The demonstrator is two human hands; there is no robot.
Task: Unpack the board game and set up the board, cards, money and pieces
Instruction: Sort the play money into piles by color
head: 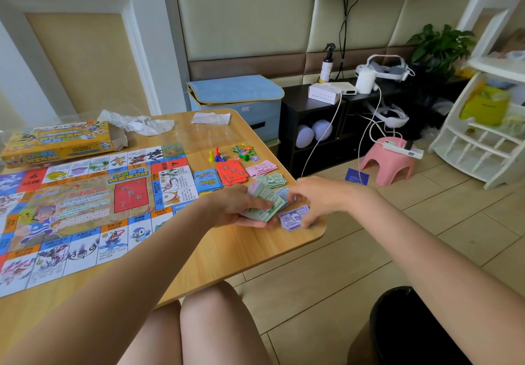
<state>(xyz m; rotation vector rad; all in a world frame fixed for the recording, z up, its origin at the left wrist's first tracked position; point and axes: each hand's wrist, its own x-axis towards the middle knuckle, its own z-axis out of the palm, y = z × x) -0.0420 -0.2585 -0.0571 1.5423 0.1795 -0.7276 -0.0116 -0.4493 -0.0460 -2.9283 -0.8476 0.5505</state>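
From the head view, the left hand (pixel 241 208) grips a stack of green money (pixel 264 204) at the right edge of the tabletop (pixel 227 251). The right hand (pixel 309 202) has its fingers curled down on purple notes (pixel 294 216) lying just beside that stack. The board (pixel 85 208) lies unfolded to the left. Behind the hands sit blue cards (pixel 206 180), red cards (pixel 233 172), pink notes (pixel 260 168), more green notes (pixel 271 180) and the pieces (pixel 217 155). The yellow box (pixel 56 143) lies at the far left.
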